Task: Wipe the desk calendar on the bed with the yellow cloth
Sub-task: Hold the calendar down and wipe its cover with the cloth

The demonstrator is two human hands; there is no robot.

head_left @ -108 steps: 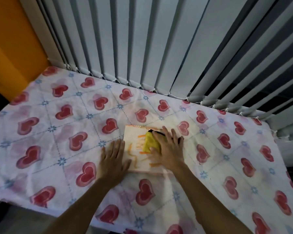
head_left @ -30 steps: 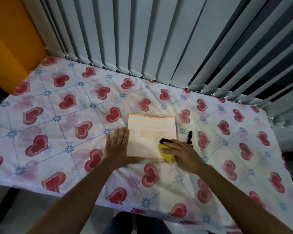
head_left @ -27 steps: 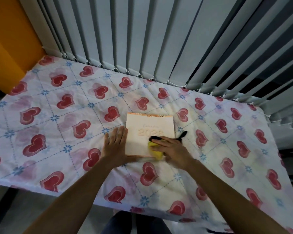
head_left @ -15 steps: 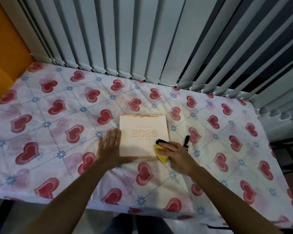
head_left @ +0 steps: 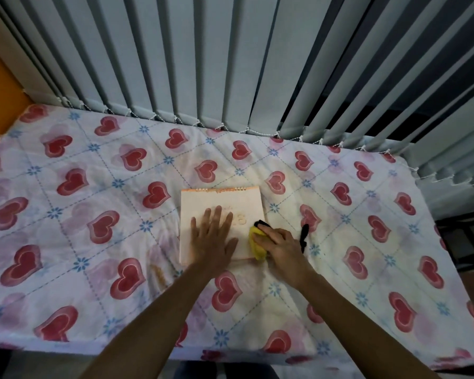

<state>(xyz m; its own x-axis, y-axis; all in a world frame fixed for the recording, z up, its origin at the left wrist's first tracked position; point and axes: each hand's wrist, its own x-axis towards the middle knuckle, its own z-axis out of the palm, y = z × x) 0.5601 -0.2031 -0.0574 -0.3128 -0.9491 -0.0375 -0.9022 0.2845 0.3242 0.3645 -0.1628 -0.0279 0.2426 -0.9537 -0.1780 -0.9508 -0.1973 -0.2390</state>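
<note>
Just below the frame's centre, the right hand (head_left: pixel 281 243) clutches the yellow cloth (head_left: pixel 257 243) at the desk calendar's (head_left: pixel 220 203) lower right corner, the left hand (head_left: pixel 212 237) lies open and flat on its lower half, so the unwiped cover stretches up-frame across the heart-print bedsheet (head_left: pixel 93 187).

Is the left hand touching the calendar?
Touching. The head view shows the left hand lying flat on the calendar, fingers spread across its cover and hiding part of the printed year.
</note>
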